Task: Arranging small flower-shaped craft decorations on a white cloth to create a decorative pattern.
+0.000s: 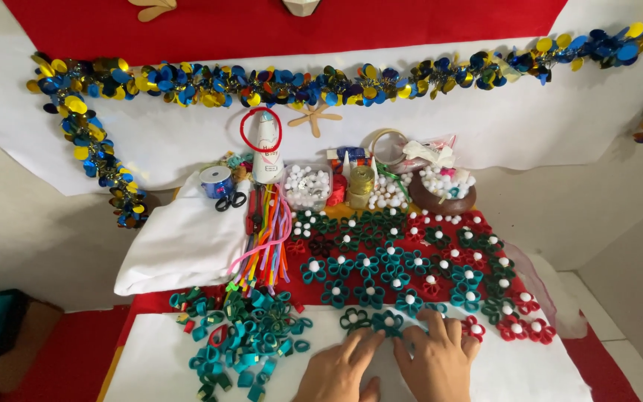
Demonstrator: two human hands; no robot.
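My left hand (340, 368) and my right hand (434, 357) rest side by side on the white sheet (522, 376) at the table's near edge. Their fingertips press on two teal loop flowers (372, 321) lying flat between them. Neither flower has a white ball in its middle. Beyond them lie several rows of finished teal, green and red loop flowers (411, 260), each with a white pom-pom centre. A heap of loose teal paper loops (243, 339) lies left of my left hand.
Farther back stand a white glue bottle (266, 152), a clear box of white pom-poms (308, 186), a brown bowl of pom-poms (444, 190), scissors (230, 199), blue ribbon (216, 181) and coloured pipe cleaners (266, 234). A folded white cloth (184, 242) lies left. Blue-gold tinsel (299, 82) hangs on the wall.
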